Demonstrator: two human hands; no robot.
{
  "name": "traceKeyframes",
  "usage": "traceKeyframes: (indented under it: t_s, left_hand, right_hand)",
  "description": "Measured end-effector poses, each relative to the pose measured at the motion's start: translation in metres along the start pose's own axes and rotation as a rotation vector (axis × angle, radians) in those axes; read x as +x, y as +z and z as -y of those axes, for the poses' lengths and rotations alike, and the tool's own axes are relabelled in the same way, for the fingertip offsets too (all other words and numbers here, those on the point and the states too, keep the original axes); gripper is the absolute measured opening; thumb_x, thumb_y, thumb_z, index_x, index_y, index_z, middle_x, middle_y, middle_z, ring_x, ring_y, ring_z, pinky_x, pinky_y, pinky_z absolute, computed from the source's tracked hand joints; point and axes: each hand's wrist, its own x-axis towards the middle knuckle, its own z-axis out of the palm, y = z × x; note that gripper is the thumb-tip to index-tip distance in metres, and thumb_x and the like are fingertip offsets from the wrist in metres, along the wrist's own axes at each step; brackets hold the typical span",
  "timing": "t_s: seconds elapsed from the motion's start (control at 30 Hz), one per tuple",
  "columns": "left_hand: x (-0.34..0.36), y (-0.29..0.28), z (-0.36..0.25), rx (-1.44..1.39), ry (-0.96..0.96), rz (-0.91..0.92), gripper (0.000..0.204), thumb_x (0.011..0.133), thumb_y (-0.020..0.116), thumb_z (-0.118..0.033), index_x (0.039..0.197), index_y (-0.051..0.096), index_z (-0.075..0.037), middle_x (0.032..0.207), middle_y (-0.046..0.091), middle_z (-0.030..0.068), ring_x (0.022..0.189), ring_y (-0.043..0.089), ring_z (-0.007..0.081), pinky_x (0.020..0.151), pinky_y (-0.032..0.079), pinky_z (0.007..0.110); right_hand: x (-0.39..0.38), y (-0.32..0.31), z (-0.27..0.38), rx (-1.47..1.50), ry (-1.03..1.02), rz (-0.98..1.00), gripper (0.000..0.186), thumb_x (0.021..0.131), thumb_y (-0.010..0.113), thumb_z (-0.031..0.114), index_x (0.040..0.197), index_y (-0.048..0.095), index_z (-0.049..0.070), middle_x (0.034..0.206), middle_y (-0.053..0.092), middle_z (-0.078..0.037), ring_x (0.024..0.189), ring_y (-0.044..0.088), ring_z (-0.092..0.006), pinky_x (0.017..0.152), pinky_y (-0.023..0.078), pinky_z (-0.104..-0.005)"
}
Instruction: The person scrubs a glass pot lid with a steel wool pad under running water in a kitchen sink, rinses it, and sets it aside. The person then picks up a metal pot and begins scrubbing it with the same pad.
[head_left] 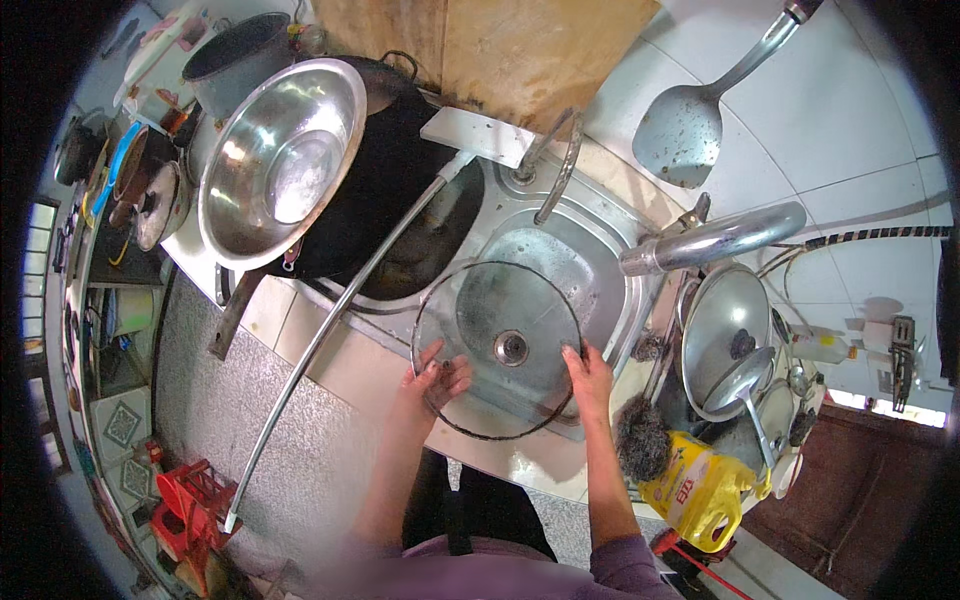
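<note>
A round clear glass pot lid [505, 390] with a thin dark rim is held level over the right basin of the steel sink [612, 225]. My left hand [437, 378] grips its lower left edge, with the fingers behind or under the glass. At the right edge my right hand [588, 372] clasps the rim, thumb on top. Through the glass the round sink drain [511, 347] shows. Above and to the right of the lid, a thick chrome faucet [715, 240] reaches over the counter. Whether the lid has a knob I cannot tell.
A large steel bowl [285, 165] sits on a dark wok at the left. A long metal rod [345, 300] slants across the left basin and counter. To the right are another glass lid [725, 340], a ladle [745, 385], a scouring pad [645, 440] and a yellow jug [700, 490]. A spatula [682, 135] hangs above.
</note>
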Motion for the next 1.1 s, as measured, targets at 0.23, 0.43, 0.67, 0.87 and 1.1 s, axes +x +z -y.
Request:
traceKeyframes:
  t_s: [0.23,0.43,0.67,0.87,1.1]
  left_hand:
    - [-0.011,-0.007,0.003,-0.018,0.014,-0.006,0.048,0.085,0.05,-0.018,0.128,0.031,-0.006,0.112,0.051,0.0238,0.1,0.055,0.0322,0.085,0.047,0.04]
    - [-0.01,-0.022,0.007,-0.027,0.019,0.039,0.044,0.084,0.054,-0.021,0.122,0.039,-0.005,0.112,0.051,0.024,0.101,0.054,0.0325,0.085,0.046,0.041]
    - [-0.012,-0.035,0.014,-0.123,-0.014,0.037,0.037,0.085,0.052,-0.023,0.116,0.043,-0.004,0.106,0.053,0.0218,0.097,0.055,0.0323,0.083,0.047,0.042]
    - [-0.008,-0.045,0.02,-0.118,-0.059,0.024,0.038,0.081,0.06,-0.024,0.114,0.048,-0.01,0.109,0.052,0.0168,0.099,0.051,0.0294,0.082,0.043,0.041]
    - [-0.004,-0.05,0.022,-0.124,-0.022,0.093,0.039,0.086,0.051,-0.026,0.116,0.04,-0.004,0.109,0.049,0.0229,0.099,0.052,0.0333,0.083,0.045,0.044]
  right_hand:
    - [0.013,-0.039,0.007,-0.751,-0.475,-0.285,0.034,0.072,0.064,0.022,0.101,0.057,0.008,0.096,0.053,-0.013,0.087,0.051,-0.0308,0.076,0.042,-0.0403]
    - [0.029,-0.068,0.014,-1.093,-0.405,-0.432,0.044,0.073,0.063,0.021,0.113,0.048,0.01,0.114,0.043,-0.015,0.097,0.045,-0.0336,0.084,0.037,-0.0447]
    - [0.021,-0.071,-0.03,-0.874,-0.401,-0.439,0.045,0.078,0.057,0.02,0.119,0.043,0.006,0.112,0.045,-0.019,0.098,0.044,-0.038,0.083,0.038,-0.046]
    - [-0.005,-0.073,-0.049,-0.606,-0.513,-0.438,0.055,0.071,0.061,0.017,0.121,0.042,0.002,0.115,0.042,-0.023,0.104,0.04,-0.0415,0.089,0.035,-0.0455]
    - [-0.024,-0.067,-0.045,-0.549,-0.429,-0.391,0.051,0.064,0.061,0.002,0.114,0.048,0.0,0.112,0.046,-0.019,0.106,0.042,-0.0371,0.091,0.035,-0.0431]
